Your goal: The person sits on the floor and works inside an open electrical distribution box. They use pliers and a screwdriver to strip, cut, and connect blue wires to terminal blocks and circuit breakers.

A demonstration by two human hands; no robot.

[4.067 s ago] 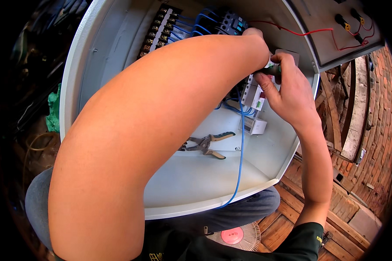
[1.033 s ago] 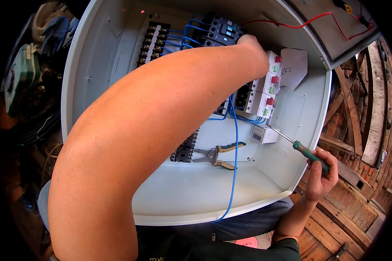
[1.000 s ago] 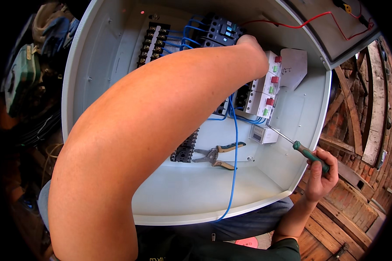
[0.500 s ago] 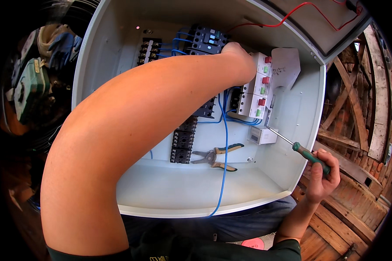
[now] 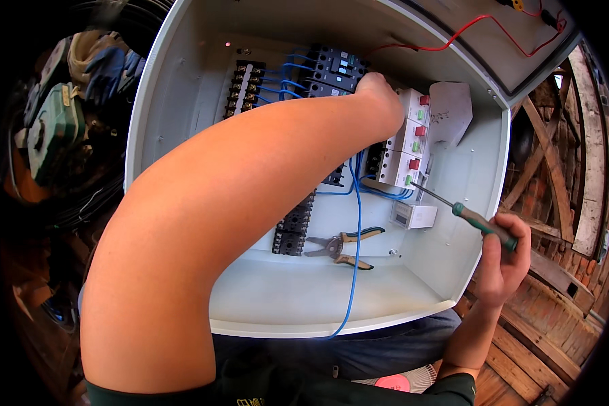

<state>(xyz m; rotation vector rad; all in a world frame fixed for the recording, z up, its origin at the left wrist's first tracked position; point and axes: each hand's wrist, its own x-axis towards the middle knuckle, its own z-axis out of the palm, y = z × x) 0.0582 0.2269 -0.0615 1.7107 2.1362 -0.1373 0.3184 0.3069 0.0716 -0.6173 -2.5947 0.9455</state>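
My right hand (image 5: 501, 260) grips a green-handled screwdriver (image 5: 470, 216), its tip at the lowest of three white breaker modules (image 5: 402, 135) with red and green buttons, near the green button. My left arm reaches across the grey metal enclosure (image 5: 331, 301); my left hand (image 5: 379, 101) is beside the black contactor (image 5: 338, 64) and the breakers, its fingers hidden behind it. A terminal strip (image 5: 243, 88) with blue wires sits at the upper left. Cutting pliers (image 5: 338, 247) lie low inside, right of black sockets (image 5: 294, 230); a long blue wire (image 5: 355, 271) hangs over the front rim.
The enclosure's door (image 5: 474, 27) stands open at the top right with red wires. A white card (image 5: 450, 111) leans inside. At left are gloves (image 5: 101, 68), a green case (image 5: 54, 135) and dark cables. Wooden boards and brickwork are at right; a fan (image 5: 392, 382) is below.
Since the oldest frame, my right hand has moved right and down, away from my left hand, with the screwdriver. Over the last second the screwdriver's tip has shifted slightly up along the breakers.
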